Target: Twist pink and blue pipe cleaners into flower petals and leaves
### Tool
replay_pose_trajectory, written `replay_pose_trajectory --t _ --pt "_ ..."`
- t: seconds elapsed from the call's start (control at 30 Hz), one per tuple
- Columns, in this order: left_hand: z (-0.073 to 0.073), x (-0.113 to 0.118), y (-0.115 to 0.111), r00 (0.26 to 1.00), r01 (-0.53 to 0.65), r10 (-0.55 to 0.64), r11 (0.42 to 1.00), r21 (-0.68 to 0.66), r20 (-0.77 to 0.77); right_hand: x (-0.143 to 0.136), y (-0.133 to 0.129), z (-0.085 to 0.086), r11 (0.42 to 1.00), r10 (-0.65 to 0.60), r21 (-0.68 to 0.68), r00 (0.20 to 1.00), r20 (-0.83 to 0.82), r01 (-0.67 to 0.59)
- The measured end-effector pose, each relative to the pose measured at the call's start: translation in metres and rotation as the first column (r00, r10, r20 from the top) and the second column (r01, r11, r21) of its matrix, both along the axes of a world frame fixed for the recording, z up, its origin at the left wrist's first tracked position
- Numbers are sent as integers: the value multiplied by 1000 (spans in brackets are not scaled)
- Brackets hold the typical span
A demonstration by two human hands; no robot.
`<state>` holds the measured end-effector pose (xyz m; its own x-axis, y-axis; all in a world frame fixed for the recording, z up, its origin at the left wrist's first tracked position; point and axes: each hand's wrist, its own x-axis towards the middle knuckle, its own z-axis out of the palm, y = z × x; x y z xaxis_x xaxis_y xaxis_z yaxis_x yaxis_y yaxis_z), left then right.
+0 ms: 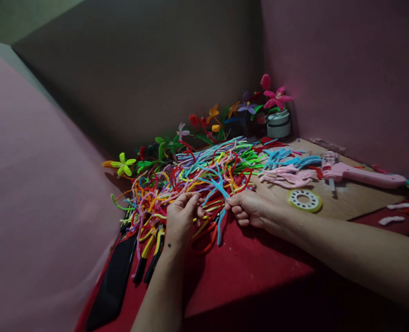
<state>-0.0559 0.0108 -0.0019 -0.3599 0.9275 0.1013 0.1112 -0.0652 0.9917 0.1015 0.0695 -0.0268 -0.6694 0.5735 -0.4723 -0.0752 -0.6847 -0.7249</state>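
Observation:
My right hand (249, 208) pinches a few light blue pipe cleaners (221, 186) between thumb and finger; their strands fan out above it and one end hangs below. Close by on the left, my left hand (183, 214) is closed with thumb and forefinger together. Whatever lies between those fingertips is too small to make out. Both hands are at the front of a tangled heap of many-coloured pipe cleaners (166, 184). Scissors with red handles (206, 243) lie partly hidden under the strands between my hands.
Yellow-and-black pliers (149, 246) and a black phone (112, 286) lie left. Right are a tape roll (304, 200), a pink glue gun (363, 176), pink bent pieces (287, 175) and blue ones (306, 161). Behind stand pipe-cleaner flowers (278, 98) and a lidded container (278, 125).

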Motion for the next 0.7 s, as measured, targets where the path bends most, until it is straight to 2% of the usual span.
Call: replay_pose_trajectory --t 0.13,0.27,0.37,0.47,0.57,0.7 --pt "-1 4 -3 988 131 -121 986 -105 99 -2 -4 -4 997 0 75 997 -81 6" --pt "-9 12 -6 946 315 -292 931 -185 142 -5 -12 -8 969 88 242 983 -161 -47" --pt "-16 18 -6 951 301 -286 944 -134 121 -7 -17 -8 935 121 346 988 -101 -79" --pt "-18 21 -5 954 260 -246 963 -68 172 -8 -18 -8 921 119 383 989 -88 -77" --pt "-14 22 -4 945 218 -192 973 -74 264 -7 -17 -9 938 145 339 970 -196 -71" --pt "-7 21 -4 928 160 -103 978 -134 359 -6 -14 -10 986 168 62 916 -365 -156"
